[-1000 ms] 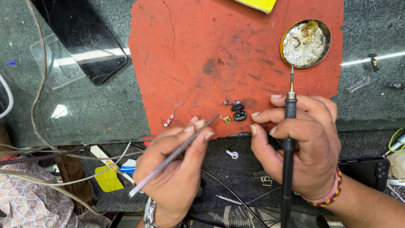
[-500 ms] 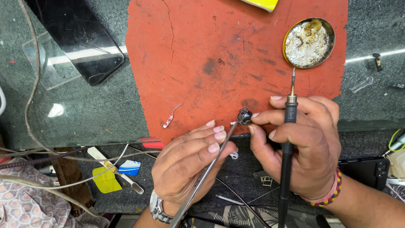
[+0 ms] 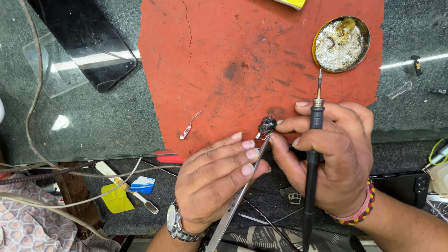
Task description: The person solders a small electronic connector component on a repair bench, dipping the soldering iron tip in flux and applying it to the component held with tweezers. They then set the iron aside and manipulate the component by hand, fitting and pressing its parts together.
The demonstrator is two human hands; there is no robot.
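Observation:
My left hand [image 3: 217,179] grips metal tweezers [image 3: 238,196] whose tips pinch a small black component [image 3: 267,125] just above the front edge of the red mat [image 3: 233,56]. My right hand [image 3: 333,161] is shut on a black soldering iron [image 3: 313,154], held upright with its tip pointing toward the round tin [image 3: 340,44] of crusted flux. The right forefinger and thumb touch the small component from the right. A tiny part with a thin wire [image 3: 189,127] lies on the mat to the left.
A dark phone [image 3: 88,42] lies on a clear glass sheet at the upper left. Cables run along the left side. A yellow pick [image 3: 115,198], a blue tab and small tools sit on the dark surface near my left wrist. Small bits lie at the right edge.
The tweezers lifted the small black component off the mat and swung upright; my left hand turned palm down beside the right, whose fingers now touch the part.

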